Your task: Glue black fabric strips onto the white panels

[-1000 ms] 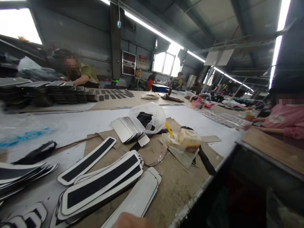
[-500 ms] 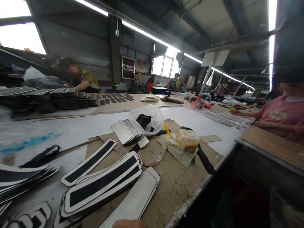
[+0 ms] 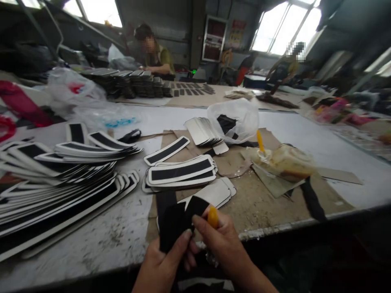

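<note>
Workshop counter (image 3: 100,236) full of black-and-white strips (image 3: 180,171); I see left hand (image 3: 161,268) pinching black fabric piece (image 3: 175,221), right hand (image 3: 222,242) gripping yellow-handled tool (image 3: 213,217) against it.

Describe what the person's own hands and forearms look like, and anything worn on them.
Both hands are bare: the left hand and right hand show no gloves, rings or watch. No sleeve covers either wrist or what shows of the right forearm at the bottom edge. Fingernails are short and unpainted. The rest of each arm lies out of view.
</note>
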A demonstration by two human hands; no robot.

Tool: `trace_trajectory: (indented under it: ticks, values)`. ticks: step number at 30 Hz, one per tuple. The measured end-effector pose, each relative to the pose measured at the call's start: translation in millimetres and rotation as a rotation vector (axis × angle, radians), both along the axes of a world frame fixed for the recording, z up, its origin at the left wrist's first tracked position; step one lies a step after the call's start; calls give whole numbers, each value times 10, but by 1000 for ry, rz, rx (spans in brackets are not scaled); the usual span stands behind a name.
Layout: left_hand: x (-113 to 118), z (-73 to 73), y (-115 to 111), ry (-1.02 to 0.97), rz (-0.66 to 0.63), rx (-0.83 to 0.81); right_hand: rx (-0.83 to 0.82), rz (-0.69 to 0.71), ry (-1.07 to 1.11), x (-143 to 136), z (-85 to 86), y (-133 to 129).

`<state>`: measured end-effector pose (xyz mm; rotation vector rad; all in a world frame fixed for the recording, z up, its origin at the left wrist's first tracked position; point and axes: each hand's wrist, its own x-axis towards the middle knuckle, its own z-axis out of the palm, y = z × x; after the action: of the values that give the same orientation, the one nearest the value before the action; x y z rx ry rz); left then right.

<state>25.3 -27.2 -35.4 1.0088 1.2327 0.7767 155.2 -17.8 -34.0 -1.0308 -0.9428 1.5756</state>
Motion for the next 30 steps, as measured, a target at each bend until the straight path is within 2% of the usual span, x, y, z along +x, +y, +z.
trace_trajectory:
  ticks: [5,8,13,15,17,19,21,23,25,28,30]
  values:
    - [31,-99,-83,-54,-47,-106,-59,-387,-55,170,-195,21]
    - [11,-143,-190,-48,-81,-143,-83,-473,-4,210,-198,76]
    - [-145,-292,-334,-53,-64,-220,-29,-515,136,328,-20,197]
    - [-260,-361,-358,10,35,-230,14,-525,104,479,35,206]
    - [-366,-417,-343,92,255,-228,27,-506,-32,679,44,181]
    - [-431,-454,-281,161,450,-211,12,-421,-273,876,16,143]
    - [-446,-472,-184,208,497,-186,25,-282,-586,1016,-18,118]
    - [-433,-485,-75,228,429,-159,87,-106,-879,1063,-29,122]
    - [-421,-505,21,208,352,-146,149,94,-1068,1013,-10,159]
    - [-445,-542,125,159,296,-146,185,391,-1196,797,46,264]
    - [-484,-555,178,133,272,-157,225,523,-1225,600,73,366]
